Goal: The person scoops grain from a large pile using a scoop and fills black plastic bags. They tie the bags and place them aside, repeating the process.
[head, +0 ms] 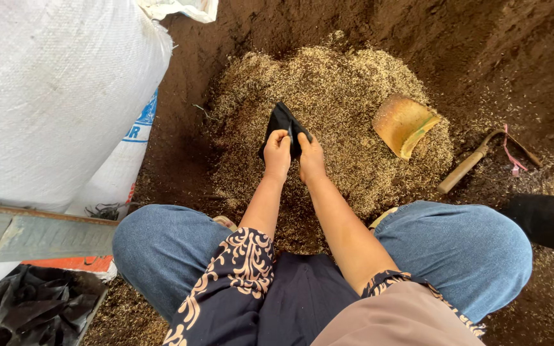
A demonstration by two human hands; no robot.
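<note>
Both my hands grip a small black plastic bag [281, 122] over a heap of pale rice husk [347, 96] lying on dark soil. My left hand [277, 154] pinches the bag's near left edge. My right hand [311, 159] pinches its right edge, touching the left hand. The bag's upper part sticks out beyond my fingers; whether anything is inside cannot be seen. I squat with my blue-jeaned knees [161, 247] on either side of my arms.
A curved yellow scoop [402, 125] lies on the husk at right. A wooden-handled hoe [476, 160] with a pink strip lies further right. Large white sacks [52, 90] stand at left, beside a grey metal bar [40, 234]. Black plastic [27, 307] lies bottom left, another black bag [546, 221] at right.
</note>
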